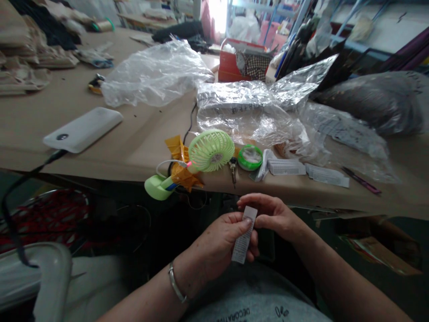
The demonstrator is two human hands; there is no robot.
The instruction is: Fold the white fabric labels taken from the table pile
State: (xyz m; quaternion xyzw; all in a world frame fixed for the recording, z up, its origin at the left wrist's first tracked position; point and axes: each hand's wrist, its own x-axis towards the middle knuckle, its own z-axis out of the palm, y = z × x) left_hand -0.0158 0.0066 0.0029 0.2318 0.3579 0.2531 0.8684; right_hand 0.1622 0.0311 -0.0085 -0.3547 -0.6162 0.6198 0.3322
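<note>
One white label [244, 239], lower centre.
I see left hand [217, 243] and right hand [273, 214] pinching it; label stacks [286, 167] lie untouched on the table [140, 134] above.

Bright daylight from blown-out window [217, 13]; glare on plastic bags [248, 112]; dim underneath table [140, 143]; edges warped.

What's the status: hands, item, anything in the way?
Both shut: left hand and right hand pinch white label strip below table edge. Nearby green fan on that edge, apart from hands.
</note>
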